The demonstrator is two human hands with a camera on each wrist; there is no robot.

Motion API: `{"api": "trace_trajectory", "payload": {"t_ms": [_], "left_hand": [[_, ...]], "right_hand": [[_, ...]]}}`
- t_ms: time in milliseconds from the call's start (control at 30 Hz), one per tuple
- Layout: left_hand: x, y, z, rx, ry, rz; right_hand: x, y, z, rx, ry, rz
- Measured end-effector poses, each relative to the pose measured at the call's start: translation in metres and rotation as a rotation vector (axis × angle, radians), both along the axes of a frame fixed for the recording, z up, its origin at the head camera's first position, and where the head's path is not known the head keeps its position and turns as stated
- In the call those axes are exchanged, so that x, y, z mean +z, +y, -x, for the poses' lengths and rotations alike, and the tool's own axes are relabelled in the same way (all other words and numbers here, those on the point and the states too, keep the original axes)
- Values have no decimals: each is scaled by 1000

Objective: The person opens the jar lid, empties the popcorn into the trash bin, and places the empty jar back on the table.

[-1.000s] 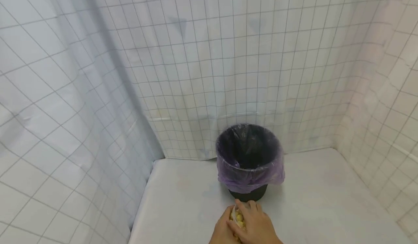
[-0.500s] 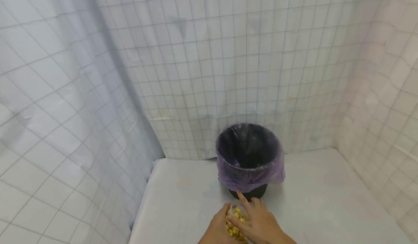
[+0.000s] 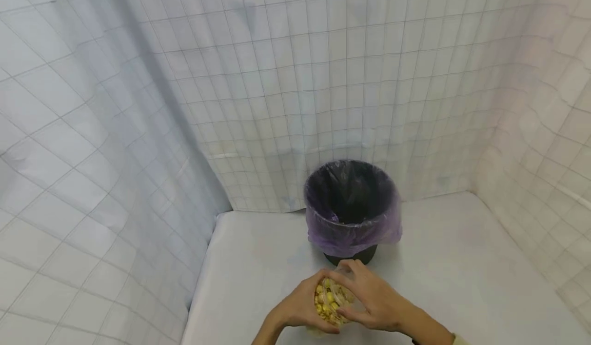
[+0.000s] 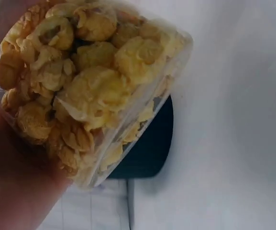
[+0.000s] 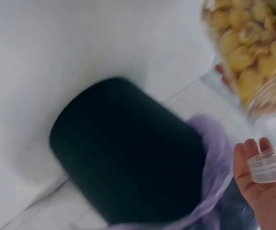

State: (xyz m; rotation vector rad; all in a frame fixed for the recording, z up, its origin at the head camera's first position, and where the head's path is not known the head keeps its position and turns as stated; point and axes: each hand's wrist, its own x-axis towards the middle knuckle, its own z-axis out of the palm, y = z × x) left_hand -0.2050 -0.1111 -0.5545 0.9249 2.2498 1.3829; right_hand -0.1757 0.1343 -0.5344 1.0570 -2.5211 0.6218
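Observation:
A clear plastic jar (image 3: 325,300) full of yellow popcorn lies tilted between the hands, below the bin in the head view. My left hand (image 3: 299,304) grips it round the side, and in the left wrist view the popcorn (image 4: 97,86) presses against the jar wall. My right hand (image 3: 378,300) is at the jar's mouth end. In the right wrist view a clear screw lid (image 5: 271,166) sits in the fingers of that hand, a small gap away from the threaded mouth of the jar (image 5: 245,52).
A black bin (image 5: 128,153) with a purple bag liner (image 3: 353,235) folded over its rim stands just beyond the hands, its mouth upward. It is on a white-covered surface (image 3: 258,252). White sheets with a grid pattern (image 3: 286,104) hang behind and on both sides.
Both forearms have swung outward and the jar has tipped over, so more of its popcorn side shows. The right hand has shifted round the jar's end. The head view has tilted slightly down.

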Motion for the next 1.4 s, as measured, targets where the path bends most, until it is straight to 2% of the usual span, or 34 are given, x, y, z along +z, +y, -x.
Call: {"api": "trace_trajectory", "payload": {"t_ms": [67, 133, 200, 300, 433, 533, 633, 733, 833, 900, 1000, 1067, 1133, 1267, 1333, 1400], "left_hand": [[4, -11, 4, 34, 15, 19], [5, -21, 5, 96, 10, 11], [4, -29, 5, 159, -5, -5], [2, -38, 4, 227, -14, -18], [2, -46, 2, 284, -22, -42], [2, -49, 1, 324, -37, -48], [2, -50, -1, 362, -49, -47], [2, -51, -2, 390, -44, -44], [1, -51, -2, 414, -39, -46], [0, -51, -2, 433, -47, -59], [-3, -51, -3, 446, -71, -84], [-6, -50, -4, 446, -87, -101], [-8, -50, -4, 445, -96, -105], [-10, -50, -4, 466, -84, -96], [-10, -50, -3, 475, -78, -90], [-11, -50, -1, 479, -78, -92]], "right_hand": [[3, 17, 5, 10, 31, -18], [0, 38, 11, -28, 53, -21], [-10, 66, 17, -90, 69, -21], [-34, 108, 25, -227, 55, -7], [-75, 155, 31, -468, -45, 9], [-105, 178, 30, -604, -120, 2], [-127, 192, 26, -666, -167, -4], [-142, 201, 21, -695, -188, -10], [-150, 206, 18, -705, -205, -18], [-149, 207, 16, -700, -230, -25], [-133, 207, 25, -703, -226, -21], [-106, 204, 39, -689, -239, 27], [-65, 197, 59, -656, -274, 129], [41, 166, 106, -552, -415, 319], [85, 146, 128, -505, -440, 313], [116, 125, 149, -492, -433, 228]]}}
